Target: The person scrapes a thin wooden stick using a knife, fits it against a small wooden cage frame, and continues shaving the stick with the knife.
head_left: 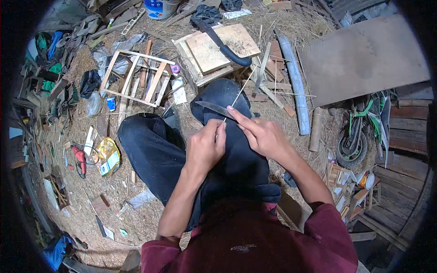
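Note:
My left hand (207,143) is closed, pinching the near end of a thin wooden stick (240,92) between thumb and fingers. The stick slants away from me, up and to the right, above my dark-trousered knee. My right hand (260,134) is closed around a knife, its handle hidden by the fingers. Leftward from that hand points the knife's grey blade (211,107), crossing the stick close to my left fingertips. My right index finger reaches forward along the stick and blade.
Beyond my knees stands a wooden block (223,45) with a black-handled machete (227,48) on it. A slatted wooden frame (136,79) lies left of it. A grey pole (293,82), a large board (364,57) and a small green motorbike (359,127) are right. A red power tool (79,160) lies left.

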Demonstrator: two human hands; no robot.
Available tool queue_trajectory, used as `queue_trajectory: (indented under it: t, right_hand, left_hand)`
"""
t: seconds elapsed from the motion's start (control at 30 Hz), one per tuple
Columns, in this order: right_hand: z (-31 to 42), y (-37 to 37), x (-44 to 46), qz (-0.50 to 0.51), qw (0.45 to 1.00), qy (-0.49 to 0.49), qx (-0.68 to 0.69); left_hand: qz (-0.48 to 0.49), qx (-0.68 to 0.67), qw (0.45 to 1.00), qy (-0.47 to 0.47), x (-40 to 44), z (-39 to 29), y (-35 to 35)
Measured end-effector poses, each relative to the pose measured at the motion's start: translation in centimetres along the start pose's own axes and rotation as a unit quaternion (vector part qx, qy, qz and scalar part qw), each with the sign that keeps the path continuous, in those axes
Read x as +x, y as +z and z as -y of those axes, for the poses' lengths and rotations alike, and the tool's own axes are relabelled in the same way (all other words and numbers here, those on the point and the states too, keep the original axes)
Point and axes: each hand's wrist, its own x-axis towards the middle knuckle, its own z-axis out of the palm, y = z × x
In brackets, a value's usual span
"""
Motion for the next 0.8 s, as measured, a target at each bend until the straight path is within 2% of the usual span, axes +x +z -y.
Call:
queue_trajectory:
  t: [0.37,0.6,0.7,0.8]
  right_hand:
    - [-0.3,0.7,0.0,-0.049,0.998,0.027,-0.019]
    - [-1.4,0.1,-0.2,-0.087,0.993,0.047,0.065]
    - [-1.5,-0.7,0.1,-0.085,0.99,0.065,0.086]
    - [-2.4,-1.2,0.6,-0.111,0.984,0.109,0.091]
  left_hand:
    - [0.036,0.012,0.998,0.044,-3.9,0.8,-3.0]
    - [0.048,-0.037,0.995,-0.085,-7.6,0.6,-4.9]
    - [0.005,-0.074,0.996,-0.054,-6.5,0.5,-3.9]
    - [0.026,-0.086,0.994,-0.061,-5.0,0.0,-3.4]
